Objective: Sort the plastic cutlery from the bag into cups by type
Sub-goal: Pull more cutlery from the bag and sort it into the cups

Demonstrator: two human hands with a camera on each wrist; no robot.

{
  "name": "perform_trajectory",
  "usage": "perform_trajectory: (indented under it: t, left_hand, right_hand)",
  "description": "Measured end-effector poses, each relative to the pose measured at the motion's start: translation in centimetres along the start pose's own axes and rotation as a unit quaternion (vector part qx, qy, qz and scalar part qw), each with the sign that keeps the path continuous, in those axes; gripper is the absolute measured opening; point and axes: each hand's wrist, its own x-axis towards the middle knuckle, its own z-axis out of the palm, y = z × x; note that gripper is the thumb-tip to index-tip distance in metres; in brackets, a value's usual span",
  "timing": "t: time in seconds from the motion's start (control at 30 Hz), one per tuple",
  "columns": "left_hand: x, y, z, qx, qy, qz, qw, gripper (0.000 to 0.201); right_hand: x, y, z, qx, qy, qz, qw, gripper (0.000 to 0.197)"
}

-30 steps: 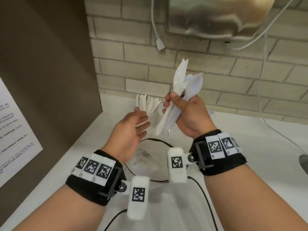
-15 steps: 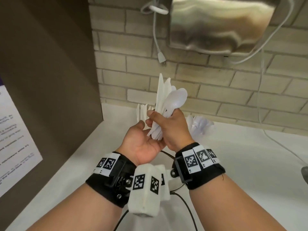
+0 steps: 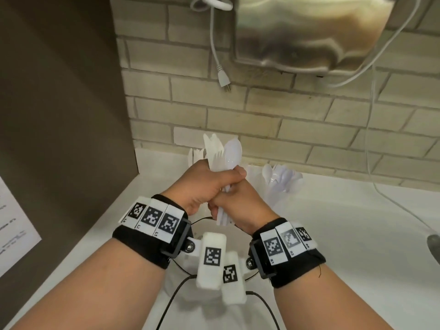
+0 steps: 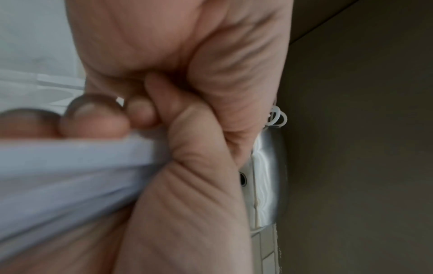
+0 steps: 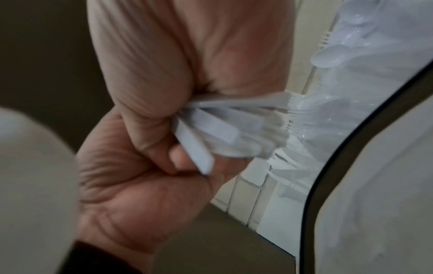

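A bundle of white plastic cutlery (image 3: pixel 223 154) stands upright between my hands, with a spoon bowl, fork tines and knife blades showing at its top. My left hand (image 3: pixel 209 184) grips the bundle around its middle. Just below it, my right hand (image 3: pixel 240 206) grips the handles (image 5: pixel 211 129), whose ends poke out under it. Behind the hands stand a cup of knives (image 3: pixel 196 156), partly hidden, and a clear cup of spoons (image 3: pixel 283 182) to the right. Fork tines (image 5: pixel 293 115) show in the right wrist view.
The white counter (image 3: pixel 357 234) runs back to a brick wall (image 3: pixel 309 120). A brown panel (image 3: pixel 59 115) closes the left side. A steel dispenser (image 3: pixel 309 32) and a dangling plug (image 3: pixel 225 82) hang above. Black cables (image 3: pixel 173 296) trail under my wrists.
My left hand, open a second ago, has closed round the bundle. My right hand has slid down to the handles. Both hands have come lower and closer together.
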Motion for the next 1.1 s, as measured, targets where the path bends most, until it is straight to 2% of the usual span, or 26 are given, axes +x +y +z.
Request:
perform_trajectory:
  t: [0.13,0.23,0.3,0.37,0.43,0.5,0.57,0.63,0.73,0.8,0.87,0.97,1.1]
  left_hand:
    - [1.2,-0.6,0.0,-0.027,0.038,-0.008,0.999,0.03]
    - [1.8,-0.8,-0.1,-0.036,0.029,0.02,0.999,0.021]
    - [2.1,-0.8,-0.6,-0.005,0.004,0.034,0.999,0.03]
    - [2.1,-0.6,-1.2,0.014,-0.039,0.035,0.999,0.045]
    - [2.1,-0.6,-1.8,0.02,-0.066,0.031,0.997,0.048]
    - [2.2,-0.8,-2.1,0.0,-0.046,0.041,0.998,0.034]
    - [2.5,-1.0,-2.3,-0.101,0.017,0.044,0.994,0.021]
    - [2.9,-1.4,-2.8,-0.165,0.081,0.058,0.981,0.018]
    - [3.2,-2.6,-3.1,-0.094,0.145,0.059,0.983,0.018]
    - [3.4,-3.4,-2.9,-0.027,0.166,0.033,0.985,0.021]
    - [3.6,-3.7,-2.6,0.025,0.171,0.018,0.985,0.022]
    - [4.0,-3.6,-2.5,0.072,0.141,0.017,0.987,0.02]
    - [4.1,-3.6,-3.0,0.043,0.081,0.026,0.995,0.026]
  right_hand:
    - [0.7,0.2,-0.6,-0.049,-0.009,0.021,0.999,0.037]
    - [1.5,0.2,-0.5,-0.072,-0.006,0.037,0.997,0.025]
    - [1.8,0.2,-0.2,-0.02,0.0,0.045,0.999,0.026]
    - [2.0,0.2,-0.1,0.081,-0.013,0.065,0.994,0.031]
    - [2.2,0.3,0.0,0.126,-0.041,0.08,0.988,0.024]
    - [2.3,0.2,-0.1,0.054,-0.057,0.063,0.995,0.008]
    - [2.5,-0.3,-1.1,-0.086,-0.061,0.059,0.993,0.019]
    - [2.8,-1.1,-2.4,-0.174,-0.018,0.054,0.983,0.026]
    - [3.2,-2.9,-3.3,-0.174,0.101,-0.024,0.979,0.017]
    - [4.0,-3.9,-2.8,-0.16,0.126,-0.065,0.977,0.019]
    - [5.1,-4.6,-2.0,-0.19,0.108,-0.055,0.974,0.026]
    - [6.6,-4.9,-1.1,-0.244,0.094,-0.01,0.965,0.042]
    - [7.6,-4.4,-1.0,-0.243,0.075,0.003,0.967,0.037]
